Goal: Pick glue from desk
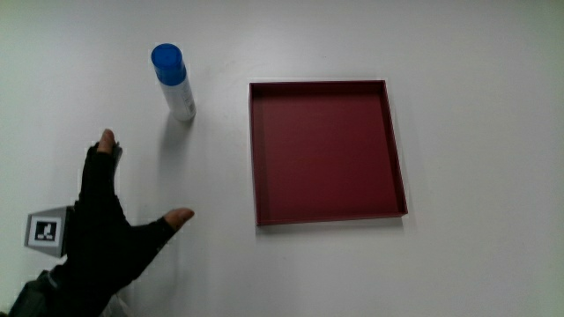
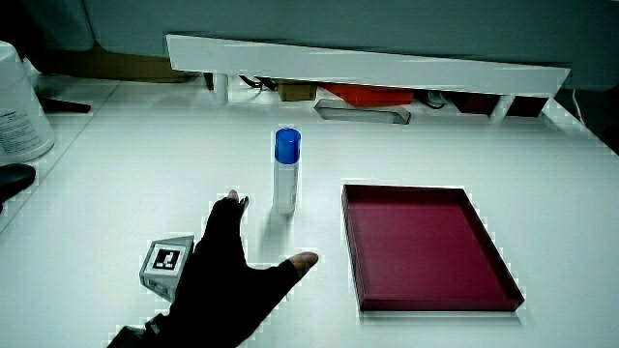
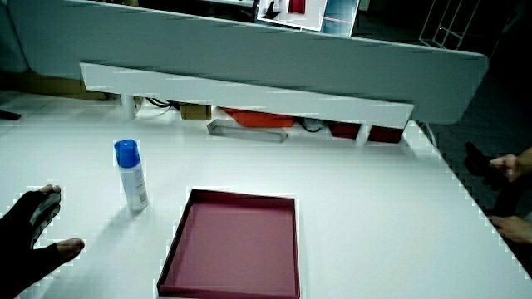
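The glue (image 1: pixel 174 83) is a white stick with a blue cap, standing upright on the white table beside the red tray; it shows in both side views (image 2: pixel 286 170) (image 3: pixel 131 176). The hand (image 1: pixel 113 224) in its black glove hovers nearer to the person than the glue, apart from it, with thumb and fingers spread and nothing in them. A patterned cube (image 1: pixel 45 231) sits on its back. In the side views the hand (image 2: pixel 224 274) (image 3: pixel 33 237) is low over the table, short of the glue.
A shallow dark red tray (image 1: pixel 264 151) lies on the table beside the glue, with nothing in it. A low white partition (image 2: pixel 368 68) runs along the table's edge farthest from the person. A white container (image 2: pixel 17 106) stands at the table's edge.
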### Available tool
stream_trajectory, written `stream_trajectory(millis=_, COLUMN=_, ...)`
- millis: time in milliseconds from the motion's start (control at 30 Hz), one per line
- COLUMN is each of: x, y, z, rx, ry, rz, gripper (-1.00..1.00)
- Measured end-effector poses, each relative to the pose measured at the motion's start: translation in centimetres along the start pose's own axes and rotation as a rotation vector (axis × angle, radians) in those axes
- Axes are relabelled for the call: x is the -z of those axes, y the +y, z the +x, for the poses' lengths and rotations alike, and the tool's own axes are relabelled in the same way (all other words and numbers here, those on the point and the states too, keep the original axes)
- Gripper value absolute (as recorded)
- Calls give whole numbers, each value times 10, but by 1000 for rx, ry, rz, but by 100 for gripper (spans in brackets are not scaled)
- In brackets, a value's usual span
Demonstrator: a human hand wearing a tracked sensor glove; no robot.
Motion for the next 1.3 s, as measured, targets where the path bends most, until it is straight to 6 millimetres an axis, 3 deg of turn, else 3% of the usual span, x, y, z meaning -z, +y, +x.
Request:
stream_trajectory(millis=167, x=2, y=21, z=3, rx=-55, ry=-100, rz=-29, gripper=0)
stream_trajectory(millis=433, x=0, y=57, z=-16, rx=-98, ry=-28, rz=-10, gripper=0)
stream_trajectory(millis=733, x=10, y=96, z=-14, rx=-130, ry=-93, rz=-18, gripper=0)
stream_trajectory(millis=800, x=14, y=100, z=-5, rx=-140, ry=-115, rz=-19, gripper=0)
stream_trajectory(millis=1000, x=22, y=114, z=-15, rx=-146, ry=-101, rz=-13, gripper=0)
stream_trajectory(millis=1300, x=25, y=117, z=-15, rx=-146, ry=-108, rz=34, gripper=4)
